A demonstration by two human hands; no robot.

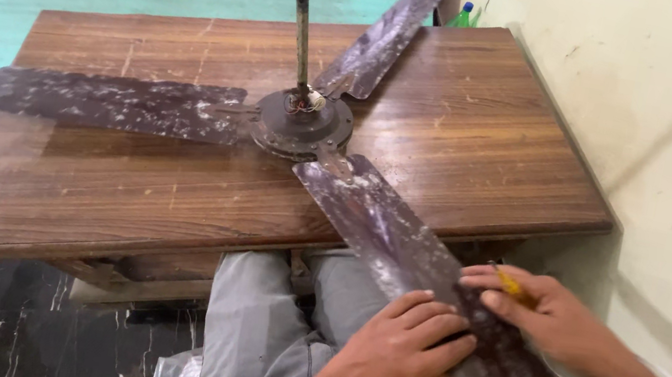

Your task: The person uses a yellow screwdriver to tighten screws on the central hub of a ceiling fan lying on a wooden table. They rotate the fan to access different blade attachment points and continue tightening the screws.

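Left hand (399,352) flat, fingers spread on the near fan blade (422,277), right hand (548,318) at its 3 o'clock pinching a yellow-handled tool (510,285) — blade running toward 11 o'clock to the motor hub (301,123) — on a wooden table (124,188), downrod (303,26) upright.

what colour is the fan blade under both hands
Dark purplish-brown metal fan blade, mottled with whitish grime, clearest in the head view.
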